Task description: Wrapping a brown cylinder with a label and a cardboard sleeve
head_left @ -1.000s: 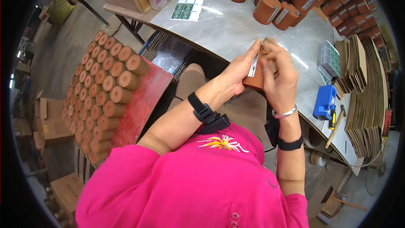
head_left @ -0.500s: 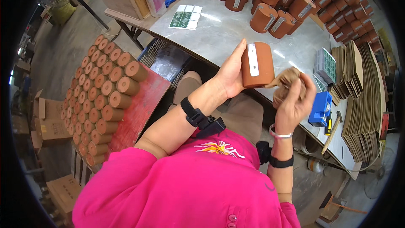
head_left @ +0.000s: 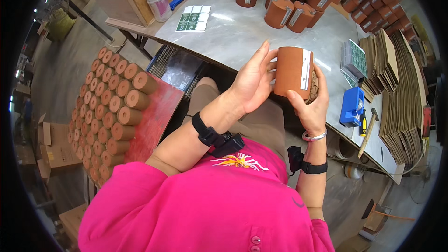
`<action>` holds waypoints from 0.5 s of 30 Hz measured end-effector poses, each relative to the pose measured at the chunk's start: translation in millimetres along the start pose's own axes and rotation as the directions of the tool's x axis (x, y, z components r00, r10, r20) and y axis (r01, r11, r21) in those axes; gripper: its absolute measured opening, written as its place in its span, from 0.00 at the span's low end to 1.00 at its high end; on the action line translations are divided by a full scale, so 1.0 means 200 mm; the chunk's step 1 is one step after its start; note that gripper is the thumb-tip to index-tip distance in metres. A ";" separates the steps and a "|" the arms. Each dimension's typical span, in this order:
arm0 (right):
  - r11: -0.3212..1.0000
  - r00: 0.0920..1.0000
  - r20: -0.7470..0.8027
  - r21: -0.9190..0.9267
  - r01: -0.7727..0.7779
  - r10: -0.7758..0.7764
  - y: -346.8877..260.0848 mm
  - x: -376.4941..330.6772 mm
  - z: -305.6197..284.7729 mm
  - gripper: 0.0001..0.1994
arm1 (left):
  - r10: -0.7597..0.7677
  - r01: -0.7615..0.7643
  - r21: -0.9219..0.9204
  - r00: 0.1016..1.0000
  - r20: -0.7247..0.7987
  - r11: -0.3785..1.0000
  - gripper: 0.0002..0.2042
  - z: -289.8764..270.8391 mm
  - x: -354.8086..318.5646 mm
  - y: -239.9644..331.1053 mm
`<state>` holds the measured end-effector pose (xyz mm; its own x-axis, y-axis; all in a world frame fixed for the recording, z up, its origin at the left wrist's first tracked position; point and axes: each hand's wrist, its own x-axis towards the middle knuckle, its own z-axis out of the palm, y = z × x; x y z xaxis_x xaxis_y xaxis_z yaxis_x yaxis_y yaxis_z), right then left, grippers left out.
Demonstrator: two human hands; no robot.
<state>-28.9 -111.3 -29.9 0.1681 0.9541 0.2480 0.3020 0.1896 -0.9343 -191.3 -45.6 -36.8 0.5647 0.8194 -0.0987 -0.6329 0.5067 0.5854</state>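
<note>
A reddish-brown cylinder (head_left: 290, 72) stands near upright in front of me, held over the table's near edge. Down its right side runs a silvery metal strip (head_left: 306, 69) with small holes. My right hand (head_left: 313, 112) grips the cylinder from the right, its thumb on the lower front. Pressed between that palm and the cylinder is a crumpled brown wad (head_left: 314, 85), like paper or cloth. My left hand (head_left: 249, 84) is open at the cylinder's left side, fingers stretched; their tips reach its edge, and I cannot tell if they touch it.
Similar cylinders (head_left: 280, 11) stand in a group on the grey table (head_left: 233, 35). A label sheet (head_left: 192, 18), a blue box (head_left: 351, 107), a hammer (head_left: 368, 133) and cardboard stacks (head_left: 401, 112) lie around. Left, brown rolls (head_left: 123, 130) cover a red board (head_left: 158, 107).
The cylinder has turned, so its metal strip moved from the left side to the right. My right hand has closed round it with the wad; my left hand has loosened its hold.
</note>
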 end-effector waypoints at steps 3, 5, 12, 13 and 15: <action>0.969 0.995 0.013 0.224 -0.102 0.102 0.01 -0.01 -0.03 0.41 | -0.101 0.102 0.061 0.995 -0.019 0.993 0.34 -0.05 0.04 -0.03; 0.965 0.997 0.071 0.258 -0.044 0.026 0.08 -0.01 -0.02 0.43 | 0.017 -0.016 0.050 1.000 -0.011 0.999 0.34 -0.05 0.07 -0.06; 0.857 0.978 0.169 0.478 -0.193 0.126 0.12 -0.05 0.06 0.42 | -0.125 0.150 -0.207 0.984 0.130 0.967 0.30 -0.07 -0.01 -0.06; 0.842 0.964 0.220 0.483 -0.241 0.150 0.14 -0.04 0.04 0.42 | -0.119 0.144 -0.208 0.985 0.128 0.968 0.30 -0.07 -0.01 -0.06; 0.857 0.960 0.262 0.468 -0.213 0.096 0.19 -0.03 0.01 0.36 | -0.038 0.051 -0.131 0.994 0.097 0.990 0.29 -0.06 -0.01 -0.07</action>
<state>-20.4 -110.0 -67.2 -0.0551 0.9952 0.0814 -0.2165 0.0677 -0.9739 -190.2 -50.8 -54.8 0.6376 0.7692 -0.0422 -0.6672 0.5787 0.4690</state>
